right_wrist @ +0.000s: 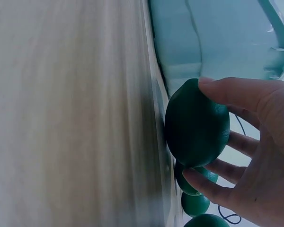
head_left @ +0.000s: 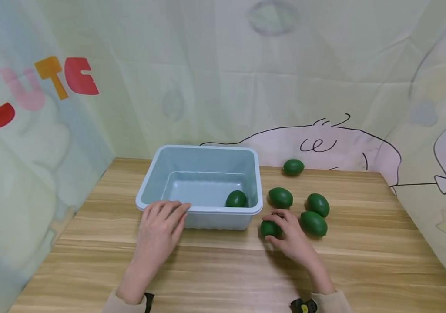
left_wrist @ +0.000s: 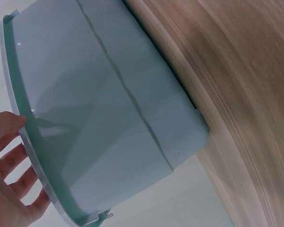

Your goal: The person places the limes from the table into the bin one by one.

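Note:
A light blue plastic basin [head_left: 199, 221] stands on the wooden table, with one green lime [head_left: 236, 199] in its front right corner. My left hand [head_left: 161, 226] holds the basin's near rim toward its left corner, fingers over the edge; in the left wrist view the thumb [left_wrist: 12, 122] lies at the rim. Right of the basin, my right hand [head_left: 291, 237] has thumb and fingers around another lime [head_left: 268, 229]. The right wrist view shows this lime [right_wrist: 197, 125] large, between the thumb and the spread fingers, low by the table.
More limes lie right of the basin: one [head_left: 280, 198] behind the right hand, a pair [head_left: 314, 224] [head_left: 318, 205] to its right, and one [head_left: 293, 167] at the back edge. A printed cloth [head_left: 215, 100] hangs behind the wooden table [head_left: 223, 274].

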{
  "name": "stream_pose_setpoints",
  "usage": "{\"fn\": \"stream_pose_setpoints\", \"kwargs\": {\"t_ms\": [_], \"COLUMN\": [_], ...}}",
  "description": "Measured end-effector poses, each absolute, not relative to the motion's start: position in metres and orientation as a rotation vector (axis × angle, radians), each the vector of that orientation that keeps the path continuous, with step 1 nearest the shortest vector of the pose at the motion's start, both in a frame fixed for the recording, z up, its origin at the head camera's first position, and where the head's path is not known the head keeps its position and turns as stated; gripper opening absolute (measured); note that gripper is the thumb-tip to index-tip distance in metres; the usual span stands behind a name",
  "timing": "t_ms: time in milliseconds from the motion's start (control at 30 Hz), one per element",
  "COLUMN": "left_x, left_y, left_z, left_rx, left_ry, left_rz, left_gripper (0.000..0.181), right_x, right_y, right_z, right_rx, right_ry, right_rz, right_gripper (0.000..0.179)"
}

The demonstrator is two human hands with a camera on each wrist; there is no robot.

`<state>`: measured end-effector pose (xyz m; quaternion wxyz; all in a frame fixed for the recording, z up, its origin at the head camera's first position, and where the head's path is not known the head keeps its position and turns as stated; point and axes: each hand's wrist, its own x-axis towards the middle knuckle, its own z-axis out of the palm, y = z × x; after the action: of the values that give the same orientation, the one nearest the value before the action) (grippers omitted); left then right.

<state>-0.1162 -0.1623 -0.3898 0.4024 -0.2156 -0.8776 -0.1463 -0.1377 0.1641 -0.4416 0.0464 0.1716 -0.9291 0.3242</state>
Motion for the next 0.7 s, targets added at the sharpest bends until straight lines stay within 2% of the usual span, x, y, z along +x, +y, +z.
{"fn": "stream_pose_setpoints", "kwargs": {"t_ms": [433, 700], "left_x": [-0.1160, -0.1172], "left_y": [-0.1644, -0.1636], "left_z": [-0.3904, -0.3907], "left_rx": [-0.545, -0.549], "left_ry": [-2.239, -2.225], "left_rz": [-0.366, -0.373], "left_gripper": [0.023, 0.022], "right_x": [-0.1354, -0.1348], "right_y": [0.1615, 0.1613], "right_z": [-0.4421, -0.4432], "right_rx": [0.416, 0.410], "right_ry": [-3.018, -2.992], "right_rz": [0.904, 0.878], "right_gripper": [0.058, 0.060]}}
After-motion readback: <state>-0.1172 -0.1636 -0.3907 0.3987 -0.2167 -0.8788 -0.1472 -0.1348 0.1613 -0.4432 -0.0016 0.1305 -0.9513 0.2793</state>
